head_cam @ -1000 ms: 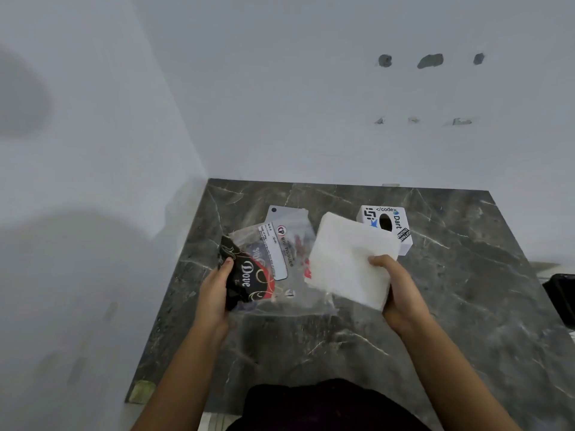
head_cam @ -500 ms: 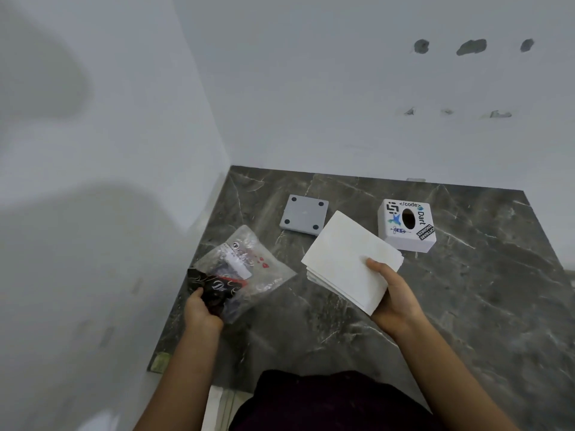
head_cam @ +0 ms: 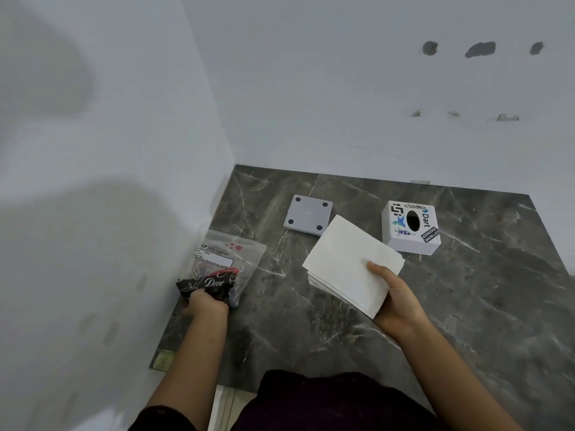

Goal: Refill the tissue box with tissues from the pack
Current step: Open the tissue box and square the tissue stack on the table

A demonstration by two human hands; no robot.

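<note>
Your right hand (head_cam: 401, 301) held the stack of tissues (head_cam: 351, 262) clear of the table (head_cam: 466, 306), thumb on top, fingers underneath, the grip closed on the stack's near right corner. The stack sat tilted in the air, over the middle of the table.

Your left hand (head_cam: 205, 304) was clamped on the crumpled dark end of the tissue pack (head_cam: 224, 262), down at the table's left edge against the wall. The clear part of the pack looked flat and slack; I'd judge it emptied.

The tissue box (head_cam: 410, 227) stood toward the far right of the table, oval slot facing up, apart from the stack. The grey base plate (head_cam: 308, 214) lay separately near the far edge, its four dark feet upward, just beyond the stack's far corner.

Done, as I read it: tissues out of the pack, base off the box. Left: let go of the pack, turn the box over, seat the stack inside, refit the base plate, stand the box upright. No tissue showed through the slot.
</note>
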